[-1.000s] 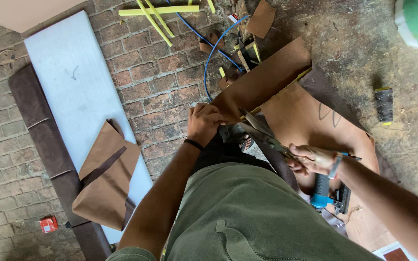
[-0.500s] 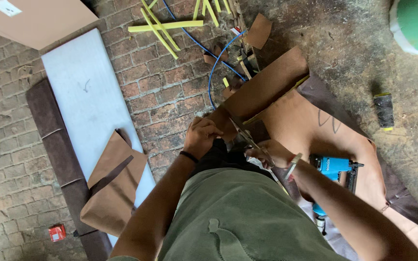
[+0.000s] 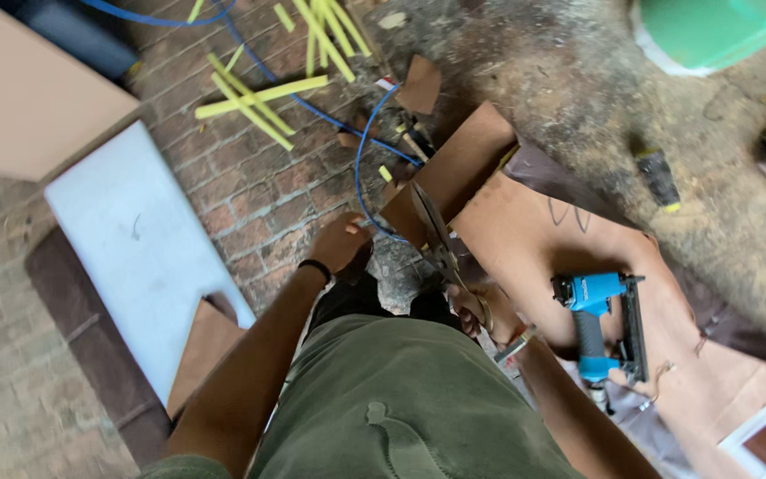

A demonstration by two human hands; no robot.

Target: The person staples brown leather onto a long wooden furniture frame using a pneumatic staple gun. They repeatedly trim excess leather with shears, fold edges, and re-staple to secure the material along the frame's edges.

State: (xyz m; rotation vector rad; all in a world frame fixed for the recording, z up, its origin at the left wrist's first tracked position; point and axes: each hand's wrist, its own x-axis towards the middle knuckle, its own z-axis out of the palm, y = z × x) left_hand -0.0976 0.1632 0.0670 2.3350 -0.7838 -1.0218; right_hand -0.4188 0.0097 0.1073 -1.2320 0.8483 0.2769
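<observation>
Over the brick floor [image 3: 250, 204] my left hand [image 3: 340, 241] pinches the brown leatherette strip [image 3: 454, 173] while my right hand [image 3: 470, 306] grips the shears [image 3: 441, 248] — blades at its near edge, barely into it — nearly all left uncut

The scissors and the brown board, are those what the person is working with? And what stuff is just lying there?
In use:
left hand on the brown board
right hand holding the scissors, blades at the board's edge

Lying about:
blue staple gun
yellow strips
blue hose
white panel
green bucket
</observation>
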